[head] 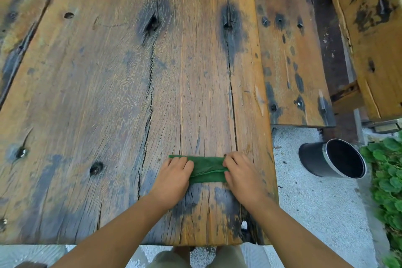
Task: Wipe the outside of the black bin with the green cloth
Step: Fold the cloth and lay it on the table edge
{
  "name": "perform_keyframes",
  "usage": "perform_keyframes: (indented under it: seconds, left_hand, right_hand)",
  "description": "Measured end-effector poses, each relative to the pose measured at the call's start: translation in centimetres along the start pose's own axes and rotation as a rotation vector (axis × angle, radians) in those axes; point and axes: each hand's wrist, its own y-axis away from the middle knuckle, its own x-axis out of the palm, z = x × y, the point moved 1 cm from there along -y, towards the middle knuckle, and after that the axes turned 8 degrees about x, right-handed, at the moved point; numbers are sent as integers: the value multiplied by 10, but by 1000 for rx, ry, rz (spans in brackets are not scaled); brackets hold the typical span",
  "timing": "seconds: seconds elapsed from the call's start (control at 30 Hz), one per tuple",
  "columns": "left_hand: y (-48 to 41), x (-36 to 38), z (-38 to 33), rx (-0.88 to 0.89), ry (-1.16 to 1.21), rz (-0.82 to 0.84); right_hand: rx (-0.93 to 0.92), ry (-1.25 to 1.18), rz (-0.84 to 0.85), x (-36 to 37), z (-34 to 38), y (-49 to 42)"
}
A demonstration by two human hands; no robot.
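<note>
Head view: folded green cloth (pixel 206 169), cracked weathered planks (pixel 104 93)

Single view, head-worn, wide-angle. Looks forward and steeply down over near edge of tabletop (pixel 97 93); its grain runs away toward top of frame (lines bow at frame edges). Close range: forearms (pixel 121 228) enter from bottom. Past tabletop's right edge, strip of gravel ground (pixel 315 202) in frame.

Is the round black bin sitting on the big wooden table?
No, the round black bin sits on the pale gravel ground beside the worn wooden table, away from the folded green cloth.
</note>
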Motion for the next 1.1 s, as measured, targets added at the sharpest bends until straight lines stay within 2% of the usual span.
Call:
perform_keyframes:
  seconds: [0.13, 0.43, 0.67, 0.8, 0.9, 1.03, 1.1]
  left_hand:
    - [16, -3, -8, 24, 23, 16]
    - [68, 18, -22, 43, 89, 148]
    - [91, 30, -29, 81, 167, 212]
    - [69, 19, -12, -16, 264, 169]
    - [46, 13, -2, 8, 170, 57]
    - [36, 23, 1, 3, 30, 222]
    - [38, 30, -2, -21, 11, 240]
  right_hand:
    - [-39, 5, 21, 0, 1, 15]
    - [-75, 68, 251, 13, -4, 65]
    - [-31, 97, 212, 25, 0, 83]
    - [24, 3, 105, 24, 5, 62]
    - [11, 21, 130, 28, 13, 45]
    - [-29, 150, 295, 42, 6, 38]
    - [-39, 179, 317, 43, -6, 39]
